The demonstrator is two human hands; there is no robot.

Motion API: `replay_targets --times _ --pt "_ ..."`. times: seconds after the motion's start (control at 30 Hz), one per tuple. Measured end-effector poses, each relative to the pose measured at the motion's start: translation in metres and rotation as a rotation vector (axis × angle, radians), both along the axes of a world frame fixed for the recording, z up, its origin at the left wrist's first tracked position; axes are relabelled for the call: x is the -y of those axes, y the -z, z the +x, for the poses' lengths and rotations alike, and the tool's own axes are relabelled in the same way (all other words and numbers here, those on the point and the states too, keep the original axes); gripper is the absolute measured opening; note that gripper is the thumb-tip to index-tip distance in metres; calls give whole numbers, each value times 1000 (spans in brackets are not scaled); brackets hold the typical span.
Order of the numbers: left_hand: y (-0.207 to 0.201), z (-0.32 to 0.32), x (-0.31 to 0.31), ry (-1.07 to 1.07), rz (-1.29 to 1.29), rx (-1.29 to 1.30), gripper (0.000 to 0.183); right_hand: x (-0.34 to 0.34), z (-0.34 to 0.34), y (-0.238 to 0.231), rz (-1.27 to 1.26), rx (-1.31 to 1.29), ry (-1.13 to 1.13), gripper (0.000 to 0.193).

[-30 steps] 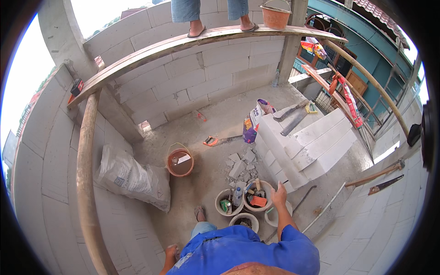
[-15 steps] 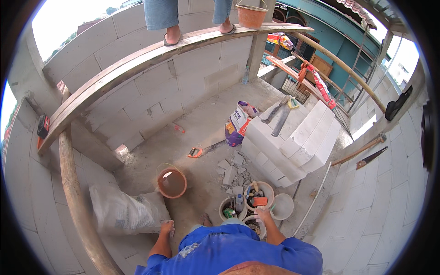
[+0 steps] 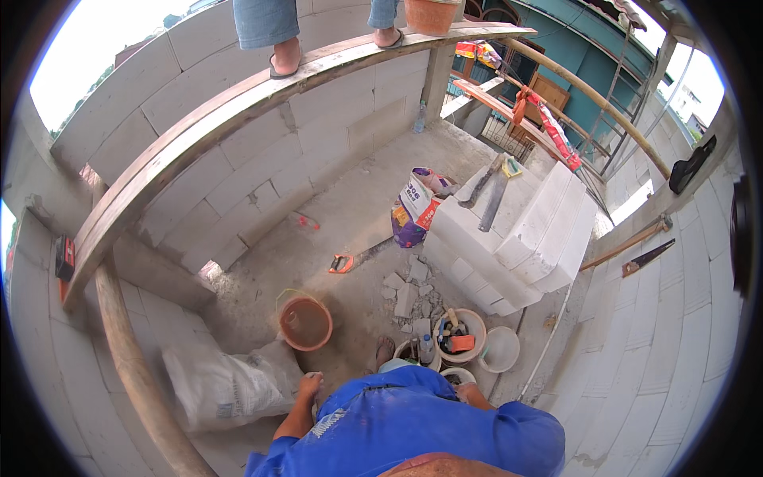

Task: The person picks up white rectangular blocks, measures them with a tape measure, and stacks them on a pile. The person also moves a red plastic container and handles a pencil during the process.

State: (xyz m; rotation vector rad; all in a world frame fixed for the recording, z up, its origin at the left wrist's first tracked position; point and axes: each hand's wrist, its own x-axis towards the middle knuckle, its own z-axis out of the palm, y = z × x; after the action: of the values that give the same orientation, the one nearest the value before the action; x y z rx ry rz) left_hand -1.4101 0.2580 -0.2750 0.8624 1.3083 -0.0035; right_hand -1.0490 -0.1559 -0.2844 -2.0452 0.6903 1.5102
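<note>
My left hand [image 3: 310,385] hangs beside the white woven sack [image 3: 230,385], fingers loosely bent and holding nothing I can see. The orange bucket [image 3: 305,326] of greyish liquid stands just ahead of it. My right hand [image 3: 469,391] is low over a small bucket [image 3: 456,374], its fingers mostly hidden by my blue shirt. Close by, a larger bucket [image 3: 475,322] holds hand tools and an orange piece. A plastic bottle [image 3: 427,348] pokes out of another bucket at its left. To the right is a whitish translucent bucket [image 3: 501,350].
A person [image 3: 270,24] in jeans and sandals stands on a raised plank [image 3: 199,127], beside an orange bucket [image 3: 430,16]. White blocks [image 3: 517,230] bear more tools. A handsaw [image 3: 343,263], block rubble [image 3: 407,298] and a purple-white bag [image 3: 413,208] lie ahead. A bamboo pole [image 3: 135,366] slants at left.
My body has shifted and leaned forward. My right hand has dropped from the tool bucket's rim to the smaller bucket nearer me. My left hand has swung slightly forward and right.
</note>
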Motion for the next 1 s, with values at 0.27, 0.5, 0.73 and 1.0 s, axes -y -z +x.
replay_targets --times 0.27,0.5,0.73,1.0 --pt "-14 10 -19 270 308 -424 36 -144 102 -74 445 266 57 45" --pt "-28 91 -51 199 356 -231 43 -169 147 -101 503 382 113 41" --pt "10 121 -113 601 557 -105 42 -91 90 -54 216 198 339 35" --pt "9 177 -172 670 545 -202 39 -106 66 -84 310 385 -65 33"
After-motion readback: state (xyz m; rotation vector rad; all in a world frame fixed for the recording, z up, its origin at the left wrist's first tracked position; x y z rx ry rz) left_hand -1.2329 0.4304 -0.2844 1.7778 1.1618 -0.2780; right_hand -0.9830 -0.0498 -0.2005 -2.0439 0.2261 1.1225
